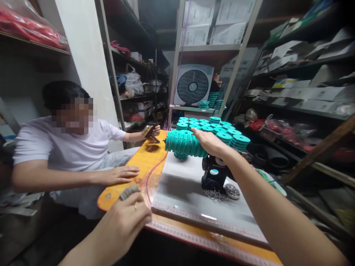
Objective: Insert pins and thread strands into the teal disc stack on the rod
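Observation:
A row of teal ribbed discs point(184, 143) lies sideways on a black machine point(213, 177) that stands on a grey board point(183, 188). My right hand point(208, 141) rests on the right end of that row, its fingers stretched out and close together. At the front left edge of the table, my left hand point(130, 212) is bent, with a beige wrap on one finger and a ring on another. Whether it holds anything is hidden. Small metal pieces point(216, 195) lie in front of the machine, beside a round dish of them point(232, 191).
Stacks of teal discs point(224, 137) stand behind the machine. A person point(66, 147) sits at the left, one hand on the orange table point(142, 157), the other at a phone on a stand point(149, 131). Pink wires point(148, 181) lie between. Shelves and a fan point(192, 85) stand behind.

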A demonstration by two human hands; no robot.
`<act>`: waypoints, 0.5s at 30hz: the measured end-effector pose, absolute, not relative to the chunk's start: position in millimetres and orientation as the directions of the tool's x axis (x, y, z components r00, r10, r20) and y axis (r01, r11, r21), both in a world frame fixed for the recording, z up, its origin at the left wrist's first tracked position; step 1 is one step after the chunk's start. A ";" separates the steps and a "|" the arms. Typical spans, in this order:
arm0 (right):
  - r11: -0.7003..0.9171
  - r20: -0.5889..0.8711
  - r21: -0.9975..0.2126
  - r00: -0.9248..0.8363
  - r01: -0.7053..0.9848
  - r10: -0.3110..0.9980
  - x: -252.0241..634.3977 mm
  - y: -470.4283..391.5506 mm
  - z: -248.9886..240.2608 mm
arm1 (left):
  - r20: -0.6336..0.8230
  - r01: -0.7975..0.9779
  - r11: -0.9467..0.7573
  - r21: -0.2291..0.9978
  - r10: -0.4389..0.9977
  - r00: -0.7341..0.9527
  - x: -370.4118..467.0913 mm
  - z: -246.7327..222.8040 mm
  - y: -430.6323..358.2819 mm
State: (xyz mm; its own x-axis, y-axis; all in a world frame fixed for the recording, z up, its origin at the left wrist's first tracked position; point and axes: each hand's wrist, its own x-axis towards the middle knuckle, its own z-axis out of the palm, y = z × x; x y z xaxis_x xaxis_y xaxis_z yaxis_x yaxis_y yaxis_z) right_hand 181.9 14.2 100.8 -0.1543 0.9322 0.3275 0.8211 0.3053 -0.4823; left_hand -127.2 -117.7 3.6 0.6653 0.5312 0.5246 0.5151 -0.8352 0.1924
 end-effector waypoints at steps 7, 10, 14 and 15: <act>0.263 0.232 -0.599 -0.151 0.756 0.961 183.7 6.9 111.8 | 0.678 0.203 -0.953 -0.224 -0.003 0.735 -64.8 24.5 -139.3; 0.260 0.198 -0.628 -0.173 0.733 0.965 185.6 5.6 115.3 | 0.651 0.135 -0.962 -0.239 -0.055 0.758 -47.5 25.9 -135.7; 0.247 0.180 -0.635 -0.171 0.732 0.969 185.7 6.3 117.1 | 0.694 0.052 -0.992 -0.116 -0.043 0.719 -33.7 1.4 -132.6; 0.246 0.178 -0.634 -0.170 0.734 0.969 185.4 6.6 117.3 | 0.715 0.028 -0.999 -0.035 -0.005 0.699 -32.3 -10.3 -134.2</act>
State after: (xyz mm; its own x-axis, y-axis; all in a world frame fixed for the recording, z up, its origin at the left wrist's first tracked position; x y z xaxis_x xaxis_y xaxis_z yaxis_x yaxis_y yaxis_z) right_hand 185.4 6.6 117.3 -0.1705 0.9691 0.1781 0.7337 0.2455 -0.6336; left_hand -32.3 -134.2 -10.3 0.6992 -0.0053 0.7149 0.0281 -0.9990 -0.0349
